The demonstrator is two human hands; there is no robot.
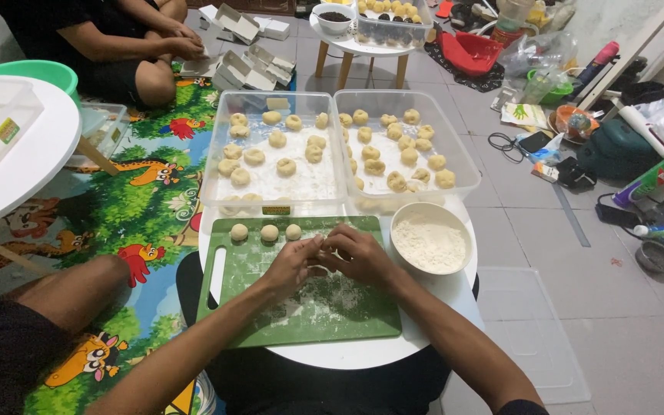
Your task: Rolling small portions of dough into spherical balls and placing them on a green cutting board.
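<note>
Two hands meet in the middle of the green cutting board (301, 307), and they are pressed close together with their fingertips touching. The left hand (292, 265) and the right hand (359, 256) pinch something small between them. It looks like a bit of dough, but the fingers hide it, so I cannot tell its shape or which way it lies. Both hands are just as near to it, because it sits right where they join. Three little dough balls (269, 232) sit in a row just past the left hand, on the far side of the board. The row runs side to side, and the left hand is the nearer one to it. The white bowl of flour (430, 240) stands just beside the right hand, on its outer side, so the right hand is nearer to that. Farther out, past the row of balls, are two clear plastic tubs side by side. The left tub (274, 150) is beyond the left hand and the right tub (401, 142) is beyond the right hand. Both hold many round dough pieces dusted with flour. The board has loose flour on it under and near the hands. Another person sits far off, beyond the left tub, with folded boxes near them.
</note>
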